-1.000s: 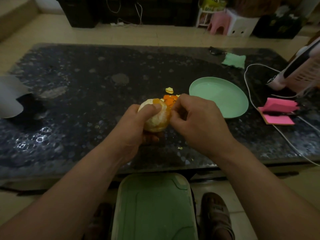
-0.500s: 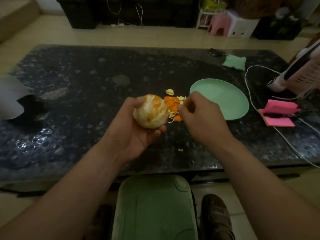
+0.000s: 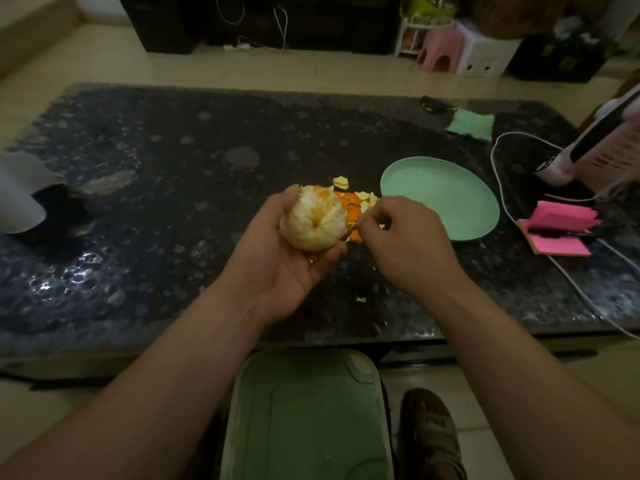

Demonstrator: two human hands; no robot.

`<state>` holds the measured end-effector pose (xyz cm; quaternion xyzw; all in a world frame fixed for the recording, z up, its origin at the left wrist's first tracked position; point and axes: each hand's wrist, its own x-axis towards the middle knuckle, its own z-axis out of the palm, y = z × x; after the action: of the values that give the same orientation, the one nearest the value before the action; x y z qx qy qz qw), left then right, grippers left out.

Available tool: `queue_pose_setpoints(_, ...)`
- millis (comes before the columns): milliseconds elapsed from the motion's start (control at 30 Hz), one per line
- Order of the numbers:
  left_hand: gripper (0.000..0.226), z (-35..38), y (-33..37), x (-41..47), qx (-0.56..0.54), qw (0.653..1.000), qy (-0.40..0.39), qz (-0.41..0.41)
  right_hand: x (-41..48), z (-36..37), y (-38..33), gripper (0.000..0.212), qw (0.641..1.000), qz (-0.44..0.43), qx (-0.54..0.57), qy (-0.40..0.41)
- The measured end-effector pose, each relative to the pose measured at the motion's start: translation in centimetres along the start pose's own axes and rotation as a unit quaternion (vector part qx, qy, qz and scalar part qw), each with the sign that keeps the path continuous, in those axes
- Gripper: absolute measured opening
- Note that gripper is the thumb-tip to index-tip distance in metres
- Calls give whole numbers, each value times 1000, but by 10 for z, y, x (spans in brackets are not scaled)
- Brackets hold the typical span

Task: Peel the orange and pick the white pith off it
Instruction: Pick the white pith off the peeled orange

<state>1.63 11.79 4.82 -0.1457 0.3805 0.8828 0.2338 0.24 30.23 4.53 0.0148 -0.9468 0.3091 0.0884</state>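
My left hand (image 3: 277, 268) cups the orange (image 3: 313, 220) from below and the left, above the dark table (image 3: 173, 202). The fruit is stripped of peel and mostly coated in pale pith, with some orange flesh showing at its top. My right hand (image 3: 408, 244) is just to its right, fingers curled, the fingertips pinching what looks like a thin bit of pith beside the fruit. A small pile of peel scraps (image 3: 349, 202) lies on the table right behind both hands.
A mint-green plate (image 3: 450, 199) sits right of the peel. Further right are pink sticky notes (image 3: 557, 230), a white cable (image 3: 498, 188) and a pink-white appliance (image 3: 602, 147). A green cloth (image 3: 471, 124) lies at the back. A green lid (image 3: 304, 417) is below the table edge.
My hands came apart: the right hand went off the orange toward the peel pile, then back beside the fruit. The left hand turned the orange, showing its pith-covered side.
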Motion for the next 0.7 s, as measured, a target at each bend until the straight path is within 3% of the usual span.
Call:
queue_pose_setpoints(33, 60, 1, 0, -1, -7, 1000, -3, 4, -2, -3, -4, 1, 999, 0, 45, 3)
queue_pose_setpoints(100, 58, 2, 0, -1, -12, 1000, -13, 15, -9, -9, -14, 5, 990, 9, 141, 0)
queue_pose_setpoints(200, 58, 1, -1, -1, 18, 999, -16, 26, -20, -14, -21, 7, 980, -13, 199, -23)
queue_pose_setpoints(567, 41, 4, -9, -1, 117, 985, 4, 126, -28, -8, -27, 13, 995, -42, 86, 8)
queue_pose_setpoints(700, 68, 1, -13, 4, 152, 975, 36, 155, -27, -7, -26, 11, 996, -31, 76, -17)
